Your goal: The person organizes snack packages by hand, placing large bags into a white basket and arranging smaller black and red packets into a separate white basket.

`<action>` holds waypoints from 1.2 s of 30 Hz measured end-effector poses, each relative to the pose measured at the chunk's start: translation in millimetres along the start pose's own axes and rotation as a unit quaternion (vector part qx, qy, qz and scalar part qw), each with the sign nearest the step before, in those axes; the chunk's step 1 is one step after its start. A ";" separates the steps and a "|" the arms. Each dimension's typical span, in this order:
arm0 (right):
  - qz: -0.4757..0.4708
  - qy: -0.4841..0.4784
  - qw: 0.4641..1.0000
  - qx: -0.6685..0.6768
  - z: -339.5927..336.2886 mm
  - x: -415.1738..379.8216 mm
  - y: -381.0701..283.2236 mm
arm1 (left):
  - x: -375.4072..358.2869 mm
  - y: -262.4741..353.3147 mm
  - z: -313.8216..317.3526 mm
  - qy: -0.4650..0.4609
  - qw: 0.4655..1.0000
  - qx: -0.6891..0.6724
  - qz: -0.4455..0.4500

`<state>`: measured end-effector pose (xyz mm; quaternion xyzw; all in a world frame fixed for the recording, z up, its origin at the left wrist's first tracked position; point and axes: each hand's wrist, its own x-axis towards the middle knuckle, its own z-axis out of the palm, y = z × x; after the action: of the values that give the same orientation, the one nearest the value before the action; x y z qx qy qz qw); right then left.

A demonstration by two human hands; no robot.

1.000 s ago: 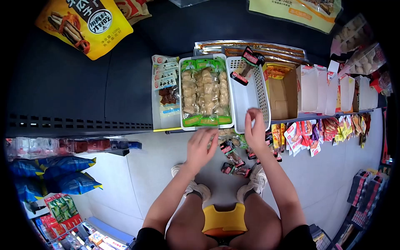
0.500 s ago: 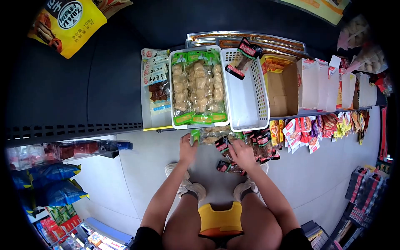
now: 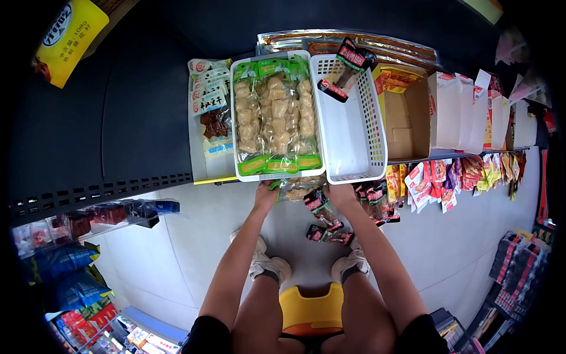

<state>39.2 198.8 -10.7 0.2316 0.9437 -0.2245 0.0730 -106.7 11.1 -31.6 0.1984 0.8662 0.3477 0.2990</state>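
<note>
My left hand [image 3: 266,197] is just below the front rim of a white basket [image 3: 234,127] filled with vacuum packs of pale round food [image 3: 280,121]. Its thumb is beside the green corner of a similar pack [image 3: 298,192] lower down; the fingertips are mostly hidden. My right hand [image 3: 341,196] reaches beneath the front edge of a second white basket [image 3: 352,138], its fingers out of sight. That basket holds one black-and-red snack pack [image 3: 348,68] at its back. More black-and-red packs [image 3: 323,209] lie below, around my right wrist.
Left of the baskets, a tray of white-and-blue packs [image 3: 213,112] stands on the dark shelf [image 3: 147,118]. An open cardboard box [image 3: 404,127] is to the right, then white boxes [image 3: 448,112]. Snack bags [image 3: 433,183] hang along the shelf front. A yellow stool [image 3: 309,307] is between my legs.
Both hands have moved forward, up to the baskets' front edges. My right hand has left the black-and-red pack it was touching, and its fingers are now hidden. The view has shifted slightly.
</note>
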 end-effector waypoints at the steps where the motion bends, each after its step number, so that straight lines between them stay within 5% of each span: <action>1: 0.000 -0.001 1.000 0.001 4.0 -0.4 0.8 | -0.9 2.1 -0.6 -0.002 0.999 -0.002 -0.035; 6: 0.054 0.017 0.994 0.094 8.9 -1.1 -0.9 | 0.4 -2.5 8.5 0.018 0.998 -0.036 -0.054; 12: 0.108 0.005 0.985 0.137 -8.5 -5.4 -12.7 | -7.4 22.8 2.0 0.010 0.954 -0.256 -0.155; 17: 0.093 0.040 0.980 0.173 -7.3 -4.6 -14.7 | -5.0 6.7 10.8 0.022 0.997 -0.076 -0.016; 22: 0.106 0.081 0.956 0.262 -2.9 -7.5 -13.5 | -14.4 18.3 9.1 -0.007 0.999 0.032 0.026; 30: 0.193 -0.038 0.798 0.570 -17.0 -28.7 -18.3 | -33.6 51.4 0.7 -0.048 0.971 0.195 0.129; 36: 0.180 -0.089 0.750 0.631 -32.0 -48.6 -21.1 | -47.9 65.8 -1.2 -0.100 0.947 0.243 0.183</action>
<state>71.1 177.1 37.7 0.3695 0.5177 -0.7710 0.0333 -63.0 28.8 34.8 0.4538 0.8388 0.1539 0.2584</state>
